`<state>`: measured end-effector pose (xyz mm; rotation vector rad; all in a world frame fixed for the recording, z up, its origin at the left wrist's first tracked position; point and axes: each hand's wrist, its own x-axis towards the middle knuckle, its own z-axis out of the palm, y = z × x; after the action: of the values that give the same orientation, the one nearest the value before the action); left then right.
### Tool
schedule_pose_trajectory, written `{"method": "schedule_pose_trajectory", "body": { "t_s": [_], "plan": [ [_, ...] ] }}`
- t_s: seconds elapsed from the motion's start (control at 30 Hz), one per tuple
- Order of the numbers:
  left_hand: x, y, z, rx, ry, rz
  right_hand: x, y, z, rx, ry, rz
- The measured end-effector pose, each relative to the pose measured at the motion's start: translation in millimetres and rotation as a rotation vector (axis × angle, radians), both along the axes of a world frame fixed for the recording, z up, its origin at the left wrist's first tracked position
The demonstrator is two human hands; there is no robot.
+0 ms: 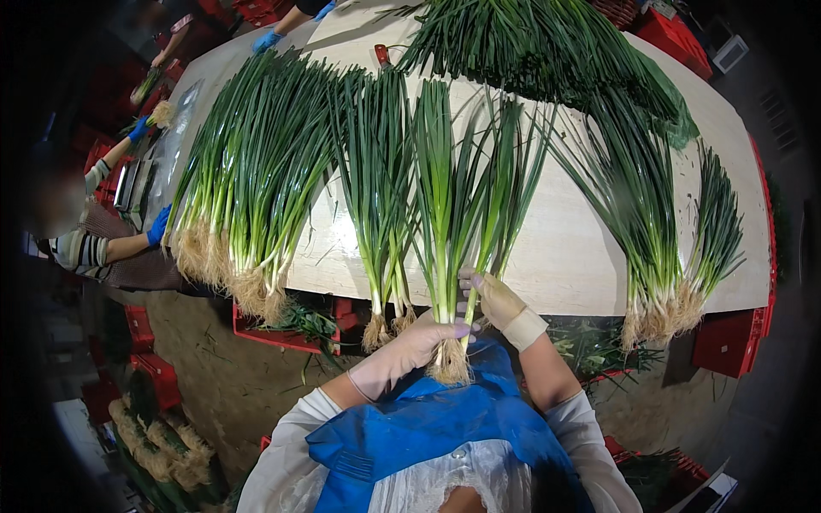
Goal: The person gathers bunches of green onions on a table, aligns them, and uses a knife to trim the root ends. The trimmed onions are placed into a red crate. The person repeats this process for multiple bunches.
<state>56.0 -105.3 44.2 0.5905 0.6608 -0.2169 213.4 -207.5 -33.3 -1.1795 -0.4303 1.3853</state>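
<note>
My left hand [417,343], in a thin pale glove, is closed around the white lower stems of a small bunch of leafy green onions [441,256]. Its pale, stringy roots [450,365] hang below that hand, above the blue apron [423,423]. My right hand [497,300], gloved too, has its fingers around a single stalk [471,306] beside the bunch. More green leaves [503,179] rise behind the right hand; where their stems end is hidden. Just left of the held bunch, a few onions [378,237] lie with roots past the table edge.
A wide pile of onions [256,173] covers the table's left side. Smaller bunches [654,237] lie at right, below a large leafy heap [526,45]. A red-handled tool [382,55] lies behind. A co-worker's blue-gloved hand [158,226] touches the left pile. Red crates [725,343] stand beneath the table [564,256].
</note>
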Motion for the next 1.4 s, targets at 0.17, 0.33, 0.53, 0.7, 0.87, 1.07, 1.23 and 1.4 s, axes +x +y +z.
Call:
{"method": "schedule_pose_trajectory", "body": {
  "t_s": [0.17,0.33,0.53,0.7,0.87,1.07,1.23,1.4],
  "plan": [
    [-2.2,-8.8,-18.0,0.141,-0.031,0.016,11.0,7.4,31.0,-0.206,-0.059,-0.244],
    [11.5,-18.0,-16.3,0.002,0.114,0.194,9.4,9.2,41.6,-0.235,0.131,-0.521],
    [35.5,-18.6,-31.2,0.059,0.237,0.208,-25.7,-29.3,46.6,0.003,0.025,-0.695],
    [54.0,-15.5,-34.9,0.045,0.165,0.226,-54.4,-76.3,71.9,0.034,-0.109,-0.561],
    [70.7,-17.6,-30.4,0.043,0.093,0.208,-58.6,-124.3,93.2,-0.005,0.022,-0.558],
    [75.0,-9.2,-77.1,0.010,-0.035,0.196,-72.5,-216.0,106.4,0.005,-0.104,-0.674],
    [82.3,-8.9,-41.7,-0.136,-0.035,0.087,-87.1,-364.6,37.3,-0.374,-0.372,-0.925],
    [81.4,-17.2,-30.5,-0.138,-0.140,0.008,-47.3,-318.0,61.5,-0.913,-0.780,-0.447]
  ]
}}
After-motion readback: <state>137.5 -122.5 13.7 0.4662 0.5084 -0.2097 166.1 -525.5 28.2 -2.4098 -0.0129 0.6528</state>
